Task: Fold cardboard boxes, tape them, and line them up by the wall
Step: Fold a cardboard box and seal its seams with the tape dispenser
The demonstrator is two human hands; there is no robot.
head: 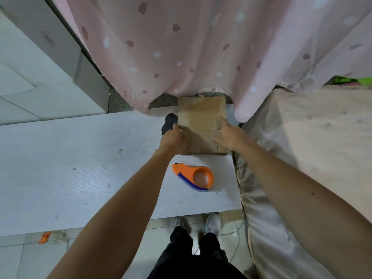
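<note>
A small brown cardboard box (201, 119) stands at the far right end of a white table (70, 162), its far edge under a pink curtain. My left hand (174, 138) grips the box's left side. Against its right side lies my right hand (229, 134), fingers spread over the top edge. An orange and blue tape dispenser (194, 176) lies on the table just in front of the box, untouched.
The pink spotted curtain (201, 47) hangs behind the table. A dark object (168, 123) lies left of the box. A bed with a beige cover (302, 148) borders the table on the right. My feet (212, 223) stand on the tiled floor below, beside an orange scrap (44, 237).
</note>
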